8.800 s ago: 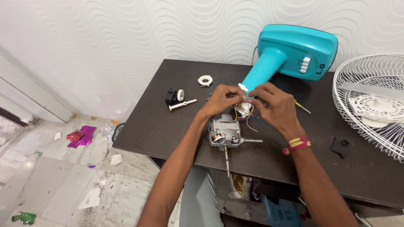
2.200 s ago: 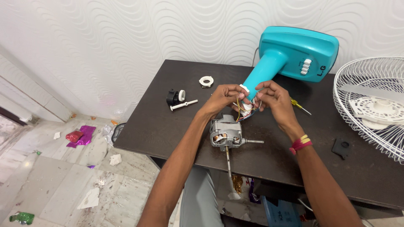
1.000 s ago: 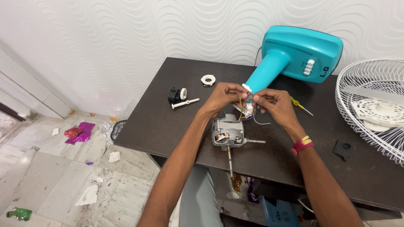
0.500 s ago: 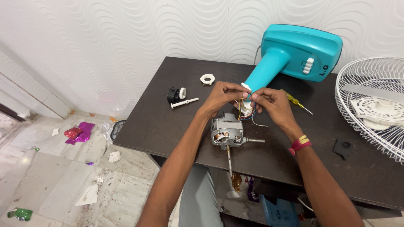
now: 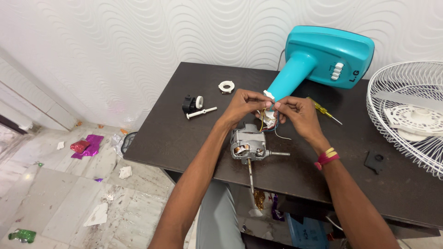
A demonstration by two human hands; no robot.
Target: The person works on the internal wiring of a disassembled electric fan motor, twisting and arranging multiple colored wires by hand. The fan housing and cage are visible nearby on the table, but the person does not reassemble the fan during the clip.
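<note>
Both hands, left hand [image 5: 242,105] and right hand [image 5: 297,113], pinch thin coloured wires [image 5: 267,121] between closed fingers above the grey metal motor [image 5: 249,144], its shaft pointing right on the dark worktop [image 5: 184,133].

Home repair spot: dark table [image 5: 184,138], wavy wall panels [image 5: 138,41], littered marble floor [image 5: 55,198].

1. The left hand [image 5: 243,105] and right hand [image 5: 297,112] meet over the tabletop [image 5: 184,133], both pinching the coloured wires [image 5: 269,121].
2. The wires run down to a grey fan motor [image 5: 249,144] near the front edge.
3. A teal fan base [image 5: 323,57] lies at the back edge, a white fan grille [image 5: 410,115] at the right edge.
</note>
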